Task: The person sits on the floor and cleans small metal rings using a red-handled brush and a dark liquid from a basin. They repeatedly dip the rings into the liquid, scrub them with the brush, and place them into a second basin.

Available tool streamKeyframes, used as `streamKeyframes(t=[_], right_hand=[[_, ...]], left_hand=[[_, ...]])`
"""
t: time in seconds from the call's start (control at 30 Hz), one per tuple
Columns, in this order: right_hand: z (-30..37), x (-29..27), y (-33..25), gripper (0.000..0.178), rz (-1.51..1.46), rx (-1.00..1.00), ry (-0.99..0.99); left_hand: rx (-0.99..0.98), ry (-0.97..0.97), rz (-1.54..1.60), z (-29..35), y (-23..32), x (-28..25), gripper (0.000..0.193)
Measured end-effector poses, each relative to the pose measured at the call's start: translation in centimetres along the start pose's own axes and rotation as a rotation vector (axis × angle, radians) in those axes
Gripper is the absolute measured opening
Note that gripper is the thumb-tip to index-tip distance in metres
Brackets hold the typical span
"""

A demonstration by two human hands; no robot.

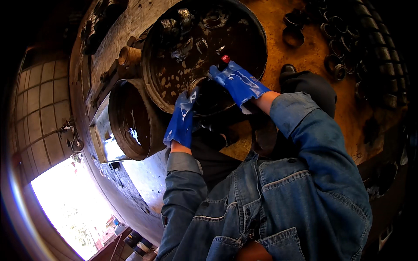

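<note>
Both of my hands wear blue rubber gloves, wet and shiny, over the near side of a large round tub (261,39) of dark liquid. My left hand (180,118) is closed at the left edge of a dark round metal ring (205,92), which is tilted at the tub's near rim. My right hand (239,85) is at the ring's upper right, its fingers curled round a dark tool with a red end (225,58). Most of that tool is hidden by the glove, so its kind does not show. Metal parts (185,17) lie in the liquid at the tub's far side.
Left of the tub stands an open metal drum (141,117) with something bright inside. Beyond it is a small rusty cylinder (129,55). Several dark rings (293,37) lie on the brown floor at right, beside stacked cylindrical parts (387,56). A bright doorway (72,204) is at lower left.
</note>
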State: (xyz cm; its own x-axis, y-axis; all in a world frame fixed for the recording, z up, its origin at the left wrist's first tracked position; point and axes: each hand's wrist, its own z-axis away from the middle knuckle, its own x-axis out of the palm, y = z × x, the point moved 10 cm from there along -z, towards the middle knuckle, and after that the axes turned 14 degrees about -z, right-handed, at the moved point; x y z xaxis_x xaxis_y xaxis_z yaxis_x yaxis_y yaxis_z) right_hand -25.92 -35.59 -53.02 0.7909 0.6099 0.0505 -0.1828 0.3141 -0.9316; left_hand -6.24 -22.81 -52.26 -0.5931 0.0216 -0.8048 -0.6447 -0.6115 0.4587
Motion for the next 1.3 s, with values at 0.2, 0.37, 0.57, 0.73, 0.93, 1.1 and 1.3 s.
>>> streamKeyframes(t=[0.2, 0.37, 0.57, 0.73, 0.93, 1.1, 1.3], right_hand=[[0.5, 7.3, 0.0, 0.022, 0.072, -0.011, -0.452], [3.3, 8.9, 0.0, 0.031, 0.485, -0.342, -0.563], [4.3, 8.5, 0.0, 0.030, 0.773, -0.236, -0.744], [1.6, 5.5, -3.1, 0.022, 0.735, -0.460, -0.439], [-0.7, 3.5, 0.9, 0.037, 0.657, 0.084, -0.279], [0.4, 4.4, 2.9, 0.045, 0.302, -0.075, -0.391], [3.6, 4.1, -0.8, 0.039, 0.171, -0.077, -0.476]], left_hand=[[-0.035, -0.082, 0.100, -0.3, -0.5, 0.5, 0.054], [-0.058, -0.175, 0.235, -2.3, -2.1, 2.6, 0.058], [-0.019, -0.084, -0.030, -4.4, -7.5, 2.6, 0.062], [0.046, -0.018, -0.305, -0.1, 1.9, 0.6, 0.060], [0.001, -0.030, -0.527, 1.1, 2.5, -0.5, 0.059], [-0.046, -0.035, -0.609, 0.7, 2.2, -0.2, 0.057], [0.021, 0.037, -0.582, 1.4, 2.7, -0.8, 0.060]])
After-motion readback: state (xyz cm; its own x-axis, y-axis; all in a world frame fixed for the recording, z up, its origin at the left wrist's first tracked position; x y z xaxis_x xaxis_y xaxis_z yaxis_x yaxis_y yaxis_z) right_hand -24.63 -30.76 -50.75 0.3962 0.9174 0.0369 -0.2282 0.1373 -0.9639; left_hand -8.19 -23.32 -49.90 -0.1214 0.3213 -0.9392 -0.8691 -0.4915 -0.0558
